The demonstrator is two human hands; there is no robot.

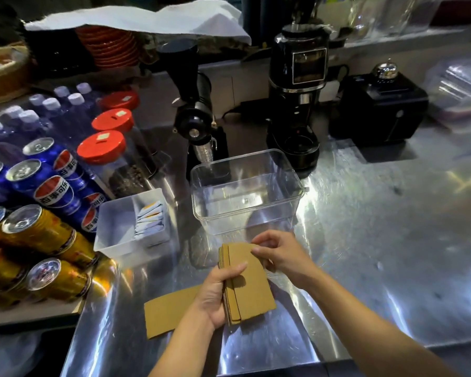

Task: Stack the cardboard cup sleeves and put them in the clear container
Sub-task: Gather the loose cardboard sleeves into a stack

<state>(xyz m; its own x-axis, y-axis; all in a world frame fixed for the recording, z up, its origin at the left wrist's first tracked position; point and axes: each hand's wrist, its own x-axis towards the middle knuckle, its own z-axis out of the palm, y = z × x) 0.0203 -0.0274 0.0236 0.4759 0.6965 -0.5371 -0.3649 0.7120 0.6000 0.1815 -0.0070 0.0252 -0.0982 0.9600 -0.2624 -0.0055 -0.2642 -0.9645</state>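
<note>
A stack of brown cardboard cup sleeves [252,284] is held just above the steel counter, near its front. My left hand [218,293] grips the stack's left edge, thumb on top. My right hand [279,255] touches the stack's far right corner with its fingertips. One loose sleeve [167,312] lies flat on the counter to the left, partly under my left wrist. The clear container [246,190] stands empty right behind the stack.
A white bin [114,229] with sachets sits left of the container. Soda cans [49,186], water bottles and red-lidded jars [101,146] crowd the left side. Two black grinders [297,91] and a black box [378,107] stand behind. Bare steel counter [378,240] extends to the right.
</note>
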